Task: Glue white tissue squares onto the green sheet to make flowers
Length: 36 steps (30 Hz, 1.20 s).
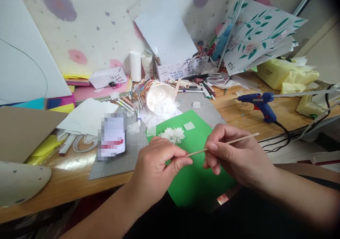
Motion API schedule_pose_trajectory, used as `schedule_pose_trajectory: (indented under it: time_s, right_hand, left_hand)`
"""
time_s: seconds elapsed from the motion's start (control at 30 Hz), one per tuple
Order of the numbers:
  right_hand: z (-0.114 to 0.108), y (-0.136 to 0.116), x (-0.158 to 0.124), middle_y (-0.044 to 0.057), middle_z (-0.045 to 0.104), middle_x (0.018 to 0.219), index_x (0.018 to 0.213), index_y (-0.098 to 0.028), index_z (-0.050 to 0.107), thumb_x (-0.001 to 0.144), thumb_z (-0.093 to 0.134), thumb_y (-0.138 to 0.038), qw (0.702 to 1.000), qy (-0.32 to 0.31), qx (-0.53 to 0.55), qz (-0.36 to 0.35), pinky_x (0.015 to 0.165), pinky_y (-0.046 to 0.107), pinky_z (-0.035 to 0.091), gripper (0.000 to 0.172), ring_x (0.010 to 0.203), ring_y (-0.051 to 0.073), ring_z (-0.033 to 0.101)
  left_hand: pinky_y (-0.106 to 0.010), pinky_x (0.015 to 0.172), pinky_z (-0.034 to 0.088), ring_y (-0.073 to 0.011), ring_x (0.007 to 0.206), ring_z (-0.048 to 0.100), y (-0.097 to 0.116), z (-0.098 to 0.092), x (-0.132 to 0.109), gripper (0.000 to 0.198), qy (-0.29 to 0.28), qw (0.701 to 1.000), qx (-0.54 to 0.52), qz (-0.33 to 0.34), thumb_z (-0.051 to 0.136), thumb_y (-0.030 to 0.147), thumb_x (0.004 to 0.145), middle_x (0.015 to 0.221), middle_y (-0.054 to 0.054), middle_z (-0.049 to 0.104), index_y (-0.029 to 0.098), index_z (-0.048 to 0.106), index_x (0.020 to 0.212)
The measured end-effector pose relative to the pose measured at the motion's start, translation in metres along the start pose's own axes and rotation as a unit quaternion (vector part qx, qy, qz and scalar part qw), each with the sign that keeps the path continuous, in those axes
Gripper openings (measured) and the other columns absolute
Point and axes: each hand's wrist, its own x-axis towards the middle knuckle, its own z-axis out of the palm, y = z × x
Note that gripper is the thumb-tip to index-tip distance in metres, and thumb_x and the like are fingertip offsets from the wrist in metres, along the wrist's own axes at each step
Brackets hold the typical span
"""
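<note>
A thin wooden stick (241, 138) with a pale tip slants up to the right above a green sheet (196, 182). The thumb and forefinger of my left hand (158, 164) pinch its lower left end. Farther along, my right hand (233, 155) grips the stick between thumb and fingers, its other fingers curled under. Behind my left hand, a cluster of crumpled white paper pieces (172, 134) rests on the green sheet. One small white paper square (189, 126) lies close by. A tipped paper tub (160, 95) spills more white pieces behind the sheet.
A blue glue gun (259, 102) sits on the table at right, its cord trailing over the edge. A phone (112, 137) lies on the grey cutting mat (111, 170). Pens (192, 90), stacked white paper (85, 117) and paper cups (135, 66) stand or lie farther back.
</note>
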Motion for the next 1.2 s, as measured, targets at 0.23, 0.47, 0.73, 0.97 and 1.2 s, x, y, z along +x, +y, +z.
schedule_pose_trajectory:
  time_s: [0.23,0.47,0.73,0.97,1.2]
  right_hand:
    - [0.004,-0.012,-0.018,0.004,0.066,0.065,0.079,-0.015,0.059,0.087,0.057,-0.017,0.838,-0.146,-0.437,-0.292,0.047,0.021,0.043,0.009,0.053,0.011,0.059]
    - [-0.002,-0.015,-0.018,0.000,0.065,0.059,0.076,-0.016,0.056,0.087,0.059,-0.018,0.948,-0.106,-0.241,-0.179,0.049,0.021,0.049,0.012,0.051,0.010,0.062]
    - [-0.001,0.001,-0.007,-0.002,0.068,0.057,0.073,-0.016,0.056,0.083,0.066,-0.021,0.998,-0.054,0.024,0.002,0.048,0.021,0.051,0.015,0.045,0.009,0.062]
    - [0.002,-0.006,-0.006,0.001,0.065,0.059,0.073,-0.015,0.058,0.082,0.066,-0.023,0.971,-0.101,-0.194,-0.097,0.049,0.022,0.050,0.014,0.052,0.010,0.062]
    - [0.004,-0.007,-0.012,0.003,0.067,0.063,0.074,-0.015,0.061,0.082,0.064,-0.019,0.893,-0.125,-0.383,-0.201,0.047,0.018,0.046,0.010,0.052,0.009,0.061]
  left_hand:
    - [-0.029,0.059,0.038,-0.0119,0.053,0.051,0.005,-0.001,-0.020,0.020,-0.035,0.984,0.159,0.067,0.062,0.021,0.085,0.054,0.001,0.060,0.016,0.064,0.065]
    - [-0.024,0.056,0.042,-0.0129,0.057,0.058,0.004,-0.020,-0.031,0.020,-0.115,0.984,0.069,-0.117,0.059,0.017,0.082,0.058,0.000,0.064,0.017,0.068,0.064]
    - [-0.020,0.064,0.048,-0.0111,0.068,0.063,0.012,-0.017,-0.027,0.015,-0.105,0.916,-0.244,-0.300,0.061,0.029,0.084,0.073,-0.001,0.072,0.019,0.071,0.082]
    - [-0.021,0.058,0.042,-0.0098,0.059,0.054,0.009,-0.007,-0.024,0.011,-0.103,0.899,-0.276,-0.325,0.058,0.021,0.078,0.061,0.002,0.062,0.016,0.063,0.070]
    - [-0.020,0.048,0.033,-0.0098,0.053,0.044,0.014,0.003,-0.020,0.011,-0.054,0.956,-0.062,-0.281,0.048,0.016,0.069,0.055,0.003,0.048,0.017,0.054,0.060]
